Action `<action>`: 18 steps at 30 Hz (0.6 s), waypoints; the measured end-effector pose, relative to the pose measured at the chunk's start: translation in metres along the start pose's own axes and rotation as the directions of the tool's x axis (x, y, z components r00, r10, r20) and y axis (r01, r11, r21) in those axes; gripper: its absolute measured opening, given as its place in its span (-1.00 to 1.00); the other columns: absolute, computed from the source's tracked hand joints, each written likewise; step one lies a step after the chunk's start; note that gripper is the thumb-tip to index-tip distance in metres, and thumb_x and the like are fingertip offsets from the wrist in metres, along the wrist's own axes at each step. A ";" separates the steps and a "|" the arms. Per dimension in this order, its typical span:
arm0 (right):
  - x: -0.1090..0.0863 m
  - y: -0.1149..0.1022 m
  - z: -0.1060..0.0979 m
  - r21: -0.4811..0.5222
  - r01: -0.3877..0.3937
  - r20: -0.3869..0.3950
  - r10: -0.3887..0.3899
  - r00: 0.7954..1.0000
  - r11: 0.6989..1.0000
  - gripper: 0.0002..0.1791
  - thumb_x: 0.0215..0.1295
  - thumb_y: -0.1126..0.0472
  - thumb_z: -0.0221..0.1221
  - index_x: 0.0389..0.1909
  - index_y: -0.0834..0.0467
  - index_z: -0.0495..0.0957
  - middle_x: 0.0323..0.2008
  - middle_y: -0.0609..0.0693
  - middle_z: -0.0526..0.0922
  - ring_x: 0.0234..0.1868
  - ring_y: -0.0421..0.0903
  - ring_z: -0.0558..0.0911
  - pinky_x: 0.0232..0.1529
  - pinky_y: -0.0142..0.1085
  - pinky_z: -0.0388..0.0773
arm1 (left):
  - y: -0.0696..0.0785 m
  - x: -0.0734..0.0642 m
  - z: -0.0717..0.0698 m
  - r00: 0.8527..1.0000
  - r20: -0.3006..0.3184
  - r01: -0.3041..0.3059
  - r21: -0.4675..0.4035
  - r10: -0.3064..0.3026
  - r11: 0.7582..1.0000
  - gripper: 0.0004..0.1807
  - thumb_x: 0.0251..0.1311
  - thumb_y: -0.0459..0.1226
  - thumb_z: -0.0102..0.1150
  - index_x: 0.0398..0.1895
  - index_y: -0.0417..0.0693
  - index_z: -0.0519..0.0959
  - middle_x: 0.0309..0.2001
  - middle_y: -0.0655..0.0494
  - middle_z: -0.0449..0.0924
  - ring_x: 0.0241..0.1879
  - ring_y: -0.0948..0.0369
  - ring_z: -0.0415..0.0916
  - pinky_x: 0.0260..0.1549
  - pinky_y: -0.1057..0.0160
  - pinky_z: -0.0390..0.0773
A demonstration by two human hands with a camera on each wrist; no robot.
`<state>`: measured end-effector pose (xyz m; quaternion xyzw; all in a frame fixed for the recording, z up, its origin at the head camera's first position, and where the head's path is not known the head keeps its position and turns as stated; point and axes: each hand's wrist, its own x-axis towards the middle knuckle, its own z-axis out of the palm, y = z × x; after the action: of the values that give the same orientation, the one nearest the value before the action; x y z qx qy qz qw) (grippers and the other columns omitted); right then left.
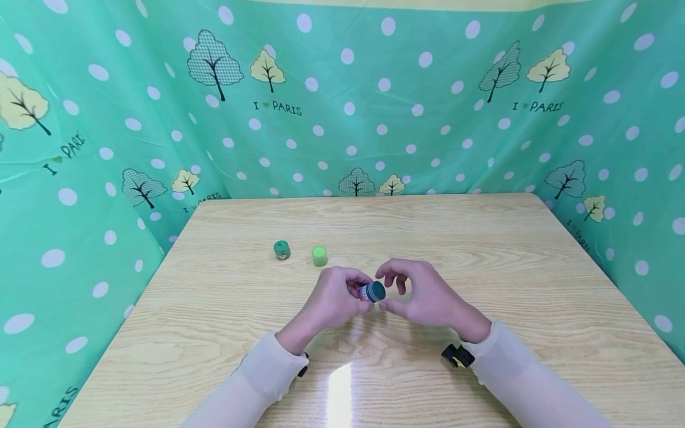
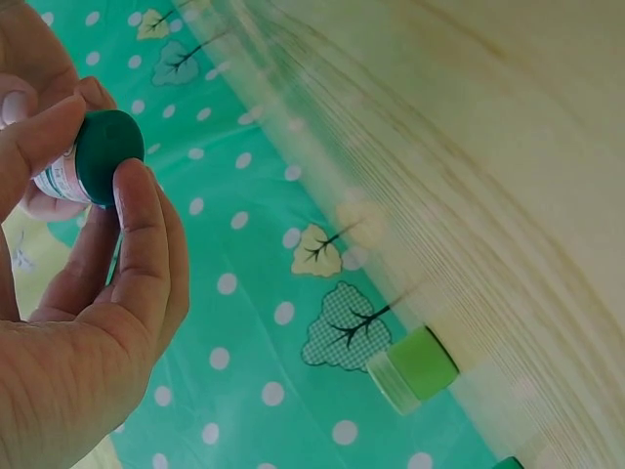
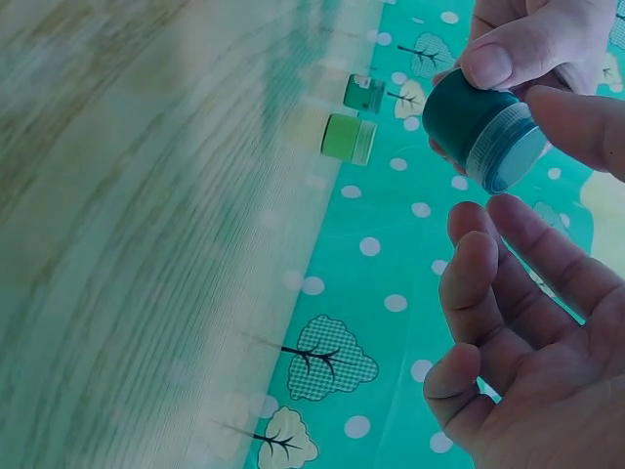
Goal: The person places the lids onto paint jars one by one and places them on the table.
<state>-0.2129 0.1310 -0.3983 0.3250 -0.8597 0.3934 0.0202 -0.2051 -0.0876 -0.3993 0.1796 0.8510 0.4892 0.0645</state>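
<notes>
A small paint jar (image 1: 373,292), dark teal with a ribbed rim at one end and a printed label, is tilted over the table. My left hand (image 1: 339,297) holds it between thumb and fingers. Facing the rimmed end is my right hand (image 1: 425,294), its fingers bent and spread. In the right wrist view the right fingers are apart from the jar (image 3: 469,117), while the thumb comes close to the rimmed end; whether it touches cannot be told. The left wrist view shows the jar's dark green end (image 2: 109,151) between the left fingertips.
A light green jar (image 1: 319,256) and a darker green jar (image 1: 282,250) stand on the wooden table (image 1: 455,232), beyond and left of the hands. A green dotted curtain (image 1: 385,137) hangs around the back and sides.
</notes>
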 end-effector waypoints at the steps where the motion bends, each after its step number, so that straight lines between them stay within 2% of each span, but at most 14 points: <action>1: 0.000 0.000 0.000 -0.001 0.007 -0.002 -0.007 1.000 1.000 -0.60 0.03 0.28 0.53 -0.08 0.08 0.66 -0.30 -0.08 0.67 -0.39 -0.04 0.56 -0.36 -0.18 0.55 | 0.000 0.000 0.000 1.000 -0.001 -0.001 -0.001 0.001 1.000 -0.70 -0.06 -0.49 0.53 -0.20 -0.16 0.75 -0.39 0.16 0.71 -0.41 0.29 0.63 -0.36 0.36 0.68; 6: 0.000 0.002 0.002 -0.023 0.020 -0.012 -0.020 1.000 1.000 -0.64 0.03 0.32 0.53 -0.13 0.06 0.67 -0.32 -0.13 0.67 -0.40 -0.08 0.55 -0.37 -0.24 0.55 | -0.001 0.000 0.001 1.000 -0.004 -0.004 -0.006 0.004 1.000 -0.70 -0.07 -0.49 0.53 -0.21 -0.16 0.75 -0.40 0.16 0.71 -0.42 0.30 0.64 -0.37 0.35 0.68; 11: 0.000 0.001 0.002 -0.037 -0.019 -0.001 0.019 1.000 0.999 -0.71 0.09 0.24 0.52 -0.19 0.02 0.65 -0.36 -0.05 0.66 -0.43 -0.14 0.51 -0.42 -0.34 0.47 | -0.001 0.001 0.001 1.000 -0.001 -0.001 -0.001 0.001 1.000 -0.71 -0.06 -0.49 0.52 -0.20 -0.17 0.75 -0.40 0.16 0.71 -0.41 0.29 0.64 -0.37 0.36 0.68; 18: 0.000 -0.001 0.002 -0.051 -0.066 -0.001 0.066 0.998 0.997 -0.81 0.17 0.08 0.49 -0.34 -0.05 0.64 -0.45 -0.22 0.58 -0.48 -0.17 0.47 -0.52 -0.35 0.40 | 0.000 0.001 0.001 1.000 0.008 0.007 0.011 -0.007 1.000 -0.72 -0.02 -0.48 0.51 -0.18 -0.17 0.75 -0.38 0.16 0.71 -0.40 0.28 0.64 -0.36 0.36 0.68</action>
<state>-0.2120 0.1287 -0.3993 0.2962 -0.8797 0.3717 0.0151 -0.2058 -0.0864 -0.3997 0.1789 0.8541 0.4835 0.0684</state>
